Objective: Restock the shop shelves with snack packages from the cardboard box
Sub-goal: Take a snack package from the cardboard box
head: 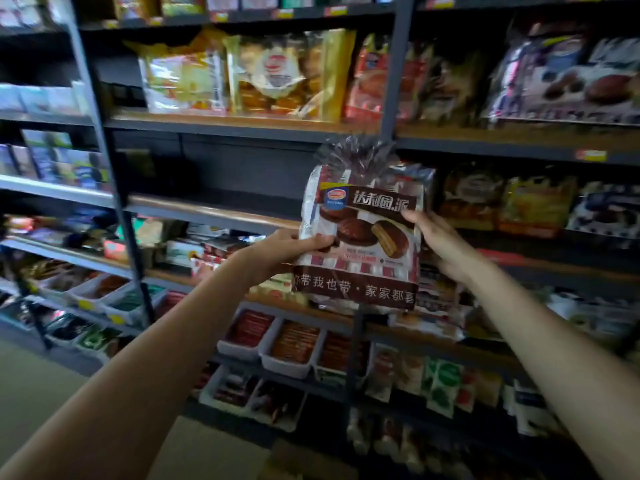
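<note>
Dark metal shop shelves (221, 128) fill the view, stocked with blurred snack bags above and white trays (287, 344) of small packs lower down; one bay at mid-left stands bare. Left hand (277, 252) grips the chocolate-pie bag's (363, 237) left edge, thumb across the front. Right hand (438, 242) clasps its right edge, bag upright in the air before the upright post (394, 74).

Beige floor (31, 393) lies below; yellow price tags (337, 10) above.
</note>
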Available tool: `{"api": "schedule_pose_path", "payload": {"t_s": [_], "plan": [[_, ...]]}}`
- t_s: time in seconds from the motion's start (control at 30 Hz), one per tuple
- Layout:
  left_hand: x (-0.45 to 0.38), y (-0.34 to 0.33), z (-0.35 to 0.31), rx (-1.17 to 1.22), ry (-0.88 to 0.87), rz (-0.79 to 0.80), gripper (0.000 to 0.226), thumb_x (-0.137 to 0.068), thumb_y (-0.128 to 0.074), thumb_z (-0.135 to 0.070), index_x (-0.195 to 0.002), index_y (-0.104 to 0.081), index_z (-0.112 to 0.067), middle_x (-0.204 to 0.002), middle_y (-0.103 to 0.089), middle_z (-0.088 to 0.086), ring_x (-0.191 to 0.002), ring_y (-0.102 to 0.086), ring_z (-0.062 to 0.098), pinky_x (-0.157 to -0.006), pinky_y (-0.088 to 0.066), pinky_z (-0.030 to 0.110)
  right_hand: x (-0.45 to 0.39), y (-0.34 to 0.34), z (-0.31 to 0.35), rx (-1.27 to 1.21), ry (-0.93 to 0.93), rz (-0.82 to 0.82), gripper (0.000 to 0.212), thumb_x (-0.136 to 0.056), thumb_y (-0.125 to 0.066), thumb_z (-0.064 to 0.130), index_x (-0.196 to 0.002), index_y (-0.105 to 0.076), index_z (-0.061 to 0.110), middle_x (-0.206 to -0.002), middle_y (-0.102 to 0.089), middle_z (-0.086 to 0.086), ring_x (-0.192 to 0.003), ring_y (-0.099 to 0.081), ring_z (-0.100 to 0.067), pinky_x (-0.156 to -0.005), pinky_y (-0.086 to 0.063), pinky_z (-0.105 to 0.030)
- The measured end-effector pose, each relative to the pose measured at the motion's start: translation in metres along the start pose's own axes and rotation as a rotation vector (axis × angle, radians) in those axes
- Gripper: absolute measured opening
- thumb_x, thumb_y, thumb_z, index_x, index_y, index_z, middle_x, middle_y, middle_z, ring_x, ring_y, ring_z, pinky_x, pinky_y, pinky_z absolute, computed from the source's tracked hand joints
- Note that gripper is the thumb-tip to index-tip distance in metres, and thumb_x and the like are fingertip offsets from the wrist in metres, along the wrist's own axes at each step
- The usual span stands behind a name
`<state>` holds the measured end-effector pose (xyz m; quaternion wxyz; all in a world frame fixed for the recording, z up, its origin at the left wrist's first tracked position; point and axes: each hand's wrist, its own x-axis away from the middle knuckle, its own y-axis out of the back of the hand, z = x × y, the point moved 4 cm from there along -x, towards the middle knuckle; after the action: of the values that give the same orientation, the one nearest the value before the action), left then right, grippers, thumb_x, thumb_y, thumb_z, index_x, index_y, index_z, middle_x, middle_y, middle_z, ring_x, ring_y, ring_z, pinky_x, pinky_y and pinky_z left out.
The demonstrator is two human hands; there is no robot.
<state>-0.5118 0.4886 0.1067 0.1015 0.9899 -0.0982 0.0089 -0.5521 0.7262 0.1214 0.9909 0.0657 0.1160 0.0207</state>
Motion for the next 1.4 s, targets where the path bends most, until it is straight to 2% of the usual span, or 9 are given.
{"api": "schedule_pose_path", "payload": {"t_s": [0.2, 0.43, 0.5, 0.6, 0.77, 0.87, 0.97, 1.17, 1.4], "plan": [[-0.076, -0.135, -0.054, 0.029, -0.125, 0.015, 0.046, -0.066, -0.082, -0.034, -0.100, -0.064, -0.009, -0.089, -0.073, 0.009, -0.074, -0.071, 0.020, -0.071, -0.059, 0.033, 0.029, 0.172, -0.048, -0.064, -0.270, -0.298, 0.057, -0.083, -0.060, 0.052, -0.125, -0.047, 0.016, -0.116, -0.061, -0.009, -0.091, -0.066, -0.027, -0.073, -0.055, -0.037], [-0.141, -0.287, -0.083, 0.094, -0.162, 0.277, 0.026, -0.076, -0.075, -0.029, -0.095, -0.066, -0.014, -0.095, -0.072, 0.007, -0.078, -0.069, 0.017, -0.070, -0.058, 0.030, 0.102, 0.322, -0.068, -0.071, -0.324, -0.490, 0.050, -0.086, -0.058, 0.044, -0.122, -0.058, 0.010, -0.107, -0.069, -0.010, -0.082, -0.061, -0.018, -0.075, -0.044, -0.032], [-0.154, -0.330, -0.087, 0.056, -0.201, 0.358, 0.036, -0.076, -0.075, -0.026, -0.106, -0.063, -0.010, -0.094, -0.071, 0.004, -0.077, -0.069, 0.013, -0.065, -0.057, 0.024, 0.106, 0.340, -0.062, -0.040, -0.315, -0.492, 0.032, -0.087, -0.056, 0.043, -0.109, -0.064, 0.020, -0.105, -0.069, -0.003, -0.092, -0.061, -0.014, -0.088, -0.044, -0.035], [-0.176, -0.388, -0.097, -0.086, -0.336, 0.466, 0.061, -0.070, -0.080, -0.031, -0.119, -0.054, -0.008, -0.107, -0.068, 0.005, -0.094, -0.067, 0.018, -0.086, -0.055, 0.035, 0.100, 0.365, -0.063, 0.015, -0.247, -0.468, 0.012, -0.088, -0.060, 0.031, -0.099, -0.062, 0.032, -0.096, -0.067, 0.014, -0.088, -0.060, -0.003, -0.077, -0.046, -0.022], [-0.224, -0.458, -0.122, -0.345, -0.661, 0.587, 0.063, -0.074, -0.078, -0.024, -0.125, -0.043, -0.022, -0.110, -0.061, -0.007, -0.100, -0.060, 0.011, -0.083, -0.050, 0.019, 0.089, 0.436, -0.079, 0.123, -0.154, -0.668, 0.027, -0.076, -0.073, 0.021, -0.100, -0.062, 0.026, -0.105, -0.068, 0.004, -0.094, -0.063, -0.010, -0.080, -0.050, -0.028], [-0.274, -0.500, -0.127, -0.533, -0.839, 0.473, 0.082, -0.071, -0.077, -0.039, -0.137, -0.036, -0.017, -0.131, -0.050, 0.003, -0.123, -0.045, 0.023, -0.101, -0.039, 0.035, 0.061, 0.485, -0.087, 0.231, -0.139, -0.780, 0.039, -0.058, -0.083, 0.031, -0.089, -0.064, 0.017, -0.102, -0.070, -0.007, -0.095, -0.066, -0.024, -0.092, -0.051, -0.045], [-0.335, -0.538, -0.123, -0.582, -0.771, 0.297, 0.083, -0.070, -0.076, -0.045, -0.138, -0.037, -0.015, -0.133, -0.050, 0.008, -0.130, -0.034, 0.029, -0.102, -0.027, 0.029, 0.021, 0.531, -0.085, 0.390, -0.111, -0.845, 0.042, -0.070, -0.080, 0.023, -0.097, -0.059, 0.000, -0.103, -0.067, -0.015, -0.098, -0.063, -0.029, -0.092, -0.049, -0.046], [-0.426, -0.602, -0.109, -0.539, -0.518, 0.367, 0.057, -0.077, -0.074, -0.036, -0.115, -0.058, 0.002, -0.075, -0.059, -0.002, -0.082, -0.060, 0.019, -0.049, -0.036, 0.008, -0.055, 0.612, -0.123, 0.399, -0.217, -0.819, 0.051, -0.078, -0.073, 0.033, -0.114, -0.045, 0.010, -0.121, -0.046, -0.006, -0.130, -0.039, -0.032, -0.096, -0.036, -0.036], [-0.454, -0.668, -0.123, -0.442, -0.406, 0.273, 0.033, -0.084, -0.068, -0.026, -0.107, -0.048, -0.012, -0.097, -0.056, 0.007, -0.097, -0.058, 0.024, -0.082, -0.049, 0.035, -0.085, 0.677, -0.151, 0.325, -0.265, -0.913, 0.048, -0.089, -0.062, 0.017, -0.132, -0.045, 0.007, -0.111, -0.053, -0.005, -0.107, -0.056, -0.025, -0.087, -0.046, -0.030]]}}
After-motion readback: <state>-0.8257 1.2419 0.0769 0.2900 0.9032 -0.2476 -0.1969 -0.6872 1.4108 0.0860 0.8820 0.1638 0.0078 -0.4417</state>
